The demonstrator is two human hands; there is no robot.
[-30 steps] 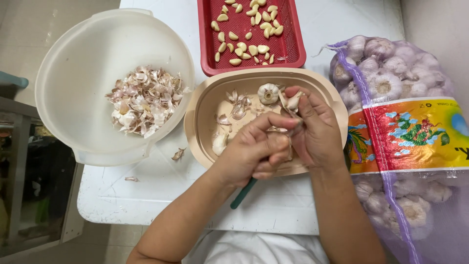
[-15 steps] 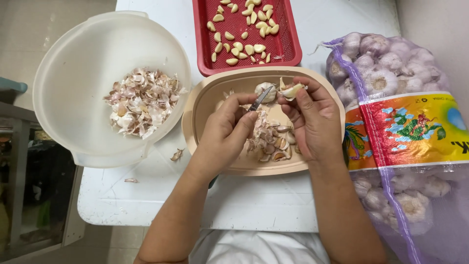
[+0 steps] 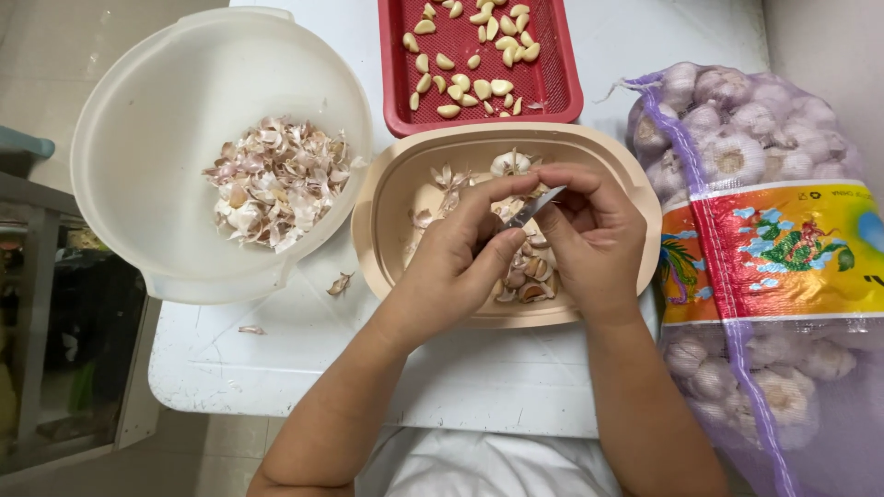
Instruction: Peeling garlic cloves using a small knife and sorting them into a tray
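Both my hands are together over a beige oval tub (image 3: pixel 387 198) that holds unpeeled garlic cloves (image 3: pixel 527 276), loose skins and one garlic bulb (image 3: pixel 509 164). My left hand (image 3: pixel 456 262) grips a small knife (image 3: pixel 536 206), its blade pointing up and right toward the other hand. The fingers of my right hand (image 3: pixel 594 235) are curled around a garlic clove at the blade tip. Those fingers hide most of the clove.
A large white bowl (image 3: pixel 147 110) with a heap of garlic skins (image 3: pixel 276 179) stands at the left. A red tray (image 3: pixel 552 92) of peeled cloves lies behind the tub. A purple mesh sack of garlic bulbs (image 3: pixel 764 239) fills the right side. Stray skins lie on the white table (image 3: pixel 479 377).
My hands rose from the tub, spread with the clove and knife showing, and have now drawn close together, with the blade against the clove in my right fingers.
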